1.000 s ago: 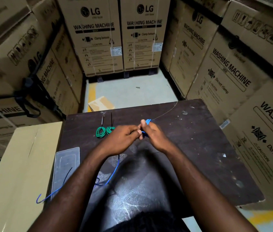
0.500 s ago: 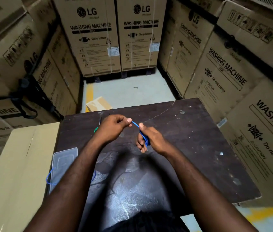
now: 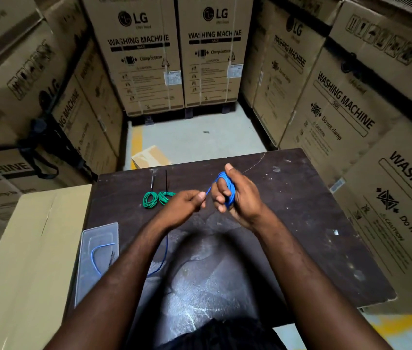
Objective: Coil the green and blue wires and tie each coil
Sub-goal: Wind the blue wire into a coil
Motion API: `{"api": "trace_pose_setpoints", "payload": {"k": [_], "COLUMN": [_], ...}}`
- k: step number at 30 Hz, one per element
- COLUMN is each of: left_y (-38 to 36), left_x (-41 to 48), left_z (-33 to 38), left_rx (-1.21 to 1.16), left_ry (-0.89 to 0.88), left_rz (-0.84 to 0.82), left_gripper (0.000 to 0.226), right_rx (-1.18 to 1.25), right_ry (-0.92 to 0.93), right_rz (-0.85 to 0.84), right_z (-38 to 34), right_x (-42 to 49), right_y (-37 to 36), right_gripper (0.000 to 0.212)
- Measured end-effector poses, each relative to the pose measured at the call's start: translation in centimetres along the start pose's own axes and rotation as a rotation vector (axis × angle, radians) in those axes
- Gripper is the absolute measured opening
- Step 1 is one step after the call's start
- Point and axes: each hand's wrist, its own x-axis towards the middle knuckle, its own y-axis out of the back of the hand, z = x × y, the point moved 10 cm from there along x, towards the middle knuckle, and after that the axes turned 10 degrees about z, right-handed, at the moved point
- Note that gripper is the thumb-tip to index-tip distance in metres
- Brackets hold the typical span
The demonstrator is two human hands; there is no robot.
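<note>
A dark, scuffed table (image 3: 300, 223) is seen, with a clear plastic tray (image 3: 91, 281) lying at its left edge. Above the table's middle the right hand (image 3: 237, 198) is held with its fingers curled together and the blue wire (image 3: 225, 178) wound round them in several turns, the thumb raised over the loops. Just beside it, the left hand (image 3: 182, 207) is closed in a pinch on the strand leading into the coil, and that short strand is drawn taut. The loose tail is trailed down under the left forearm, with its end laid on the tray. Two green coils (image 3: 150, 201) are set side by side on the table beyond the left hand, each apparently bound by a thin black tie (image 3: 166, 179). The wire is judged light, thin and springy, with a smooth jacket, so the turns may be expected to spring open if pressure is released. The bundle is best pinched across all turns at one side, the opposite side being left free for a tie
</note>
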Motion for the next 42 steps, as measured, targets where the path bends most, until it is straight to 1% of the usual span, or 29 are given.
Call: {"api": "trace_pose_setpoints", "payload": {"k": [2,7,13,16,20,24,27,30,32,34,36,38,40,42], "left_y": [-0.6,-1.0,-1.9,-2.0,-1.6,-1.4,-0.9,0.0,1.0,1.8,2.2,2.5,2.8,3.2], "left_x": [-0.6,-1.5,-2.0,-2.1,-2.6,-3.4,-3.7,-4.0,-3.9,-3.9,-3.8,-3.6,-3.5,-3.3], "left_z": [-0.6,-1.5,-1.4,-1.3,0.4,3.0,4.4,5.6,6.2,6.9,7.6,7.9,8.0,7.9], "left_rx": [-0.030,-0.040,-0.039,-0.003,0.064,0.111,0.125,0.087,0.051,0.046,0.041,0.070,0.132,0.183], "left_ry": [0.034,0.079,0.076,0.046,-0.037,-0.152,-0.188,-0.194,-0.201,-0.215,-0.235,-0.241,-0.250,-0.253], "left_rz": [-0.023,-0.020,-0.023,-0.017,0.005,-0.008,-0.005,0.013,0.051,0.081,0.093,0.100,0.103,0.124], "left_gripper": [0.033,0.032,0.034,0.035,0.036,0.030,0.027,0.025,0.025,0.024,0.026,0.027,0.022,0.020], "right_rx": [0.035,0.118,0.093,-0.005,-0.185,-0.347,-0.429,-0.490,-0.509,-0.562,-0.612,-0.615,-0.611,-0.655], "right_ry": [0.024,0.067,0.131,0.147,0.165,0.181,0.160,0.128,0.109,0.131,0.132,0.068,0.004,-0.029], "right_rz": [0.051,0.171,0.158,0.155,0.178,0.203,0.235,0.267,0.254,0.196,0.101,0.052,0.028,0.028], "right_z": [-0.8,-1.9,-1.4,-0.6,0.1,0.6,1.5,2.4,2.5,2.0,2.0,2.9,3.9,4.2], "right_x": [0.4,1.4,2.7,3.4,4.1,4.5,4.6,4.5,4.0,3.4,2.7,2.3,2.0,1.8], "right_y": [0.5,1.5,1.0,1.4,2.1,2.5,3.1,4.1,4.3,3.7,2.7,2.2,2.3,2.6], "right_gripper": [0.058,0.053,0.040,0.036,0.035,0.033,0.031,0.034,0.037,0.042,0.048,0.051,0.055,0.064]}}
